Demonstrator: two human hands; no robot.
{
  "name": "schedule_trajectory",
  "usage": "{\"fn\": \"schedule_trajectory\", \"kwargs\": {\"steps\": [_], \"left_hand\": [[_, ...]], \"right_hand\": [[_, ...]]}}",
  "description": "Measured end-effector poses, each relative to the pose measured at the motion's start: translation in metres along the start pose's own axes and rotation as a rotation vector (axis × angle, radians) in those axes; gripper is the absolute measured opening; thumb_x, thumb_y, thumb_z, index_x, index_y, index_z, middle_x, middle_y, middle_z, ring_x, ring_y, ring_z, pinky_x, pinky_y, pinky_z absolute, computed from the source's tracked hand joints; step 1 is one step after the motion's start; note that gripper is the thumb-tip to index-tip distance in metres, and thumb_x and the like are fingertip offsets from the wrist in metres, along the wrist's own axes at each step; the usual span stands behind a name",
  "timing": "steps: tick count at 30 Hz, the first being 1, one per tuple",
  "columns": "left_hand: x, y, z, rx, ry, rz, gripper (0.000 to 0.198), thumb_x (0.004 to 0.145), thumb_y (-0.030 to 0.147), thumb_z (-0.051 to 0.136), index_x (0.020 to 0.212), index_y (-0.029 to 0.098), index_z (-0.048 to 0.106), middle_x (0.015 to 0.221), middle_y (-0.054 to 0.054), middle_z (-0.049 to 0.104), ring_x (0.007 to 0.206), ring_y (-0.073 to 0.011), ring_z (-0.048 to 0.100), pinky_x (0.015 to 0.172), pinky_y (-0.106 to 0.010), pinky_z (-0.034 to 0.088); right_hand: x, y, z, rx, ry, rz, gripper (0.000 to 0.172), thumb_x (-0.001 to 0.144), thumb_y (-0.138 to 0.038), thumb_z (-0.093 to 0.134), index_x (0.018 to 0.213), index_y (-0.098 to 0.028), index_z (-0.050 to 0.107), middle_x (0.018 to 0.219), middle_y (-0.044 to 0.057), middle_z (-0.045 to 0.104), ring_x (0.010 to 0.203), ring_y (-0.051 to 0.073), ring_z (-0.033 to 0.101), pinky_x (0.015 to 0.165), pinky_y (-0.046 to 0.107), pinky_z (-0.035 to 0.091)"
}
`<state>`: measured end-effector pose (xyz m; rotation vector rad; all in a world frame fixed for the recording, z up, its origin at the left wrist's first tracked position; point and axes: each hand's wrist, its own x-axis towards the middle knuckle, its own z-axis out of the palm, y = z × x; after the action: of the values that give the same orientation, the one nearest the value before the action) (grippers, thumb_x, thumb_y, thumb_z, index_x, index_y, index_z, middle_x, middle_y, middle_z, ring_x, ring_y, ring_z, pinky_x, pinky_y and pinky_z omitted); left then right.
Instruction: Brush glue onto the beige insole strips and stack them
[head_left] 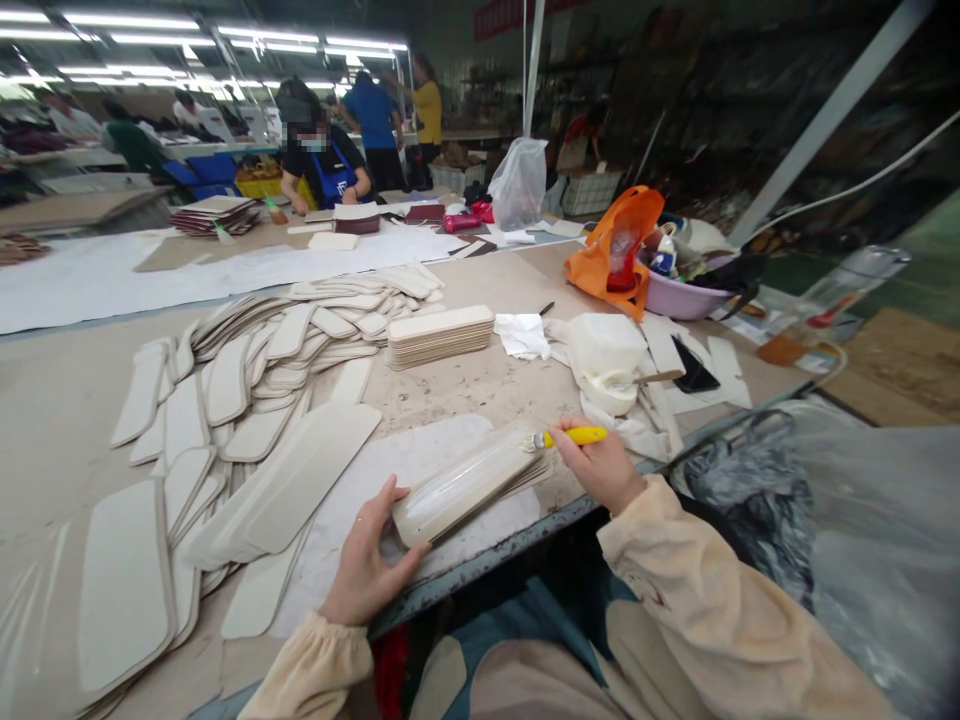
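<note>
My right hand grips a small paintbrush by its yellow handle. The bristles touch the far right end of a long cream strip, whose upper face looks wet and glossy. This strip tops a slightly fanned stack lying on a white sheet near the table's front edge. Around the stack's left end, my left hand has its thumb on the near side and its fingers on the far side. Right of the stack stands a cut-open white plastic jug with a flat stick across its mouth.
Overlapping cream pieces cover the table's left side, with a neat stack behind. Crumpled tissue, a lilac basin, an orange bag and a clear bottle stand farther right. A co-worker works across the table.
</note>
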<state>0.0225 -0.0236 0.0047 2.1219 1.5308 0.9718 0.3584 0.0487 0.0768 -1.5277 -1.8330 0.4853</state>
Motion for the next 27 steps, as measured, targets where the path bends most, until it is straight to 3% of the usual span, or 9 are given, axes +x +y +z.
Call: {"fn": "schedule_trajectory", "kwargs": {"steps": [5, 10, 15, 18, 22, 24, 27], "left_hand": [[0.000, 0.000, 0.001, -0.007, 0.013, -0.002, 0.085, 0.077, 0.034, 0.066, 0.148, 0.026, 0.019, 0.126, -0.011, 0.055, 0.116, -0.0265, 0.054, 0.100, -0.046, 0.045], [0.000, 0.001, 0.001, -0.002, 0.021, 0.011, 0.086, 0.078, 0.033, 0.066, 0.148, 0.026, 0.017, 0.126, -0.011, 0.056, 0.115, -0.0265, 0.055, 0.099, -0.046, 0.046], [-0.001, 0.000, 0.002, -0.017, 0.024, -0.007, 0.086, 0.078, 0.036, 0.066, 0.148, 0.025, 0.018, 0.126, -0.011, 0.056, 0.114, -0.0267, 0.057, 0.097, -0.045, 0.047], [-0.001, -0.002, 0.004, -0.038, 0.025, -0.028, 0.085, 0.079, 0.036, 0.065, 0.148, 0.025, 0.018, 0.126, -0.011, 0.056, 0.114, -0.0263, 0.057, 0.098, -0.046, 0.047], [-0.002, -0.001, 0.003, -0.034, 0.013, -0.034, 0.087, 0.078, 0.037, 0.066, 0.148, 0.024, 0.016, 0.126, -0.011, 0.056, 0.114, -0.0259, 0.057, 0.099, -0.046, 0.046], [-0.002, -0.001, 0.002, -0.027, 0.008, -0.034, 0.087, 0.078, 0.037, 0.066, 0.148, 0.024, 0.016, 0.127, -0.011, 0.056, 0.115, -0.0259, 0.056, 0.100, -0.046, 0.045], [-0.001, 0.000, 0.001, -0.025, 0.017, -0.030, 0.088, 0.077, 0.036, 0.066, 0.148, 0.024, 0.016, 0.126, -0.010, 0.056, 0.115, -0.0259, 0.056, 0.100, -0.046, 0.045]], "right_hand": [[-0.018, -0.012, 0.004, -0.239, 0.042, -0.255, 0.020, 0.093, -0.031, 0.046, 0.090, -0.020, 0.061, 0.078, 0.007, 0.068, 0.073, 0.020, 0.063, 0.068, 0.030, 0.041], [-0.046, -0.033, 0.034, -0.409, -0.101, -0.479, 0.019, 0.091, -0.022, 0.046, 0.081, -0.018, 0.061, 0.068, 0.007, 0.064, 0.065, 0.019, 0.059, 0.060, 0.030, 0.040], [-0.071, -0.078, 0.067, -0.210, -0.186, -0.617, 0.009, 0.085, -0.022, 0.051, 0.078, -0.019, 0.057, 0.066, 0.005, 0.062, 0.062, 0.017, 0.057, 0.057, 0.028, 0.040], [-0.070, -0.094, 0.073, 0.037, -0.199, -0.592, 0.009, 0.088, -0.022, 0.049, 0.087, -0.019, 0.057, 0.071, 0.003, 0.065, 0.066, 0.016, 0.061, 0.062, 0.026, 0.045], [-0.050, -0.074, 0.062, 0.153, 0.029, -0.509, 0.011, 0.091, -0.019, 0.049, 0.099, -0.019, 0.057, 0.084, 0.005, 0.069, 0.078, 0.015, 0.065, 0.074, 0.025, 0.050], [-0.037, -0.052, 0.054, 0.035, 0.148, -0.507, 0.012, 0.091, -0.017, 0.050, 0.099, -0.018, 0.058, 0.087, 0.006, 0.069, 0.081, 0.016, 0.066, 0.076, 0.026, 0.050], [-0.024, -0.027, 0.048, -0.187, 0.173, -0.462, 0.011, 0.092, -0.019, 0.049, 0.093, -0.018, 0.060, 0.083, 0.007, 0.070, 0.078, 0.018, 0.066, 0.073, 0.027, 0.049]]}}
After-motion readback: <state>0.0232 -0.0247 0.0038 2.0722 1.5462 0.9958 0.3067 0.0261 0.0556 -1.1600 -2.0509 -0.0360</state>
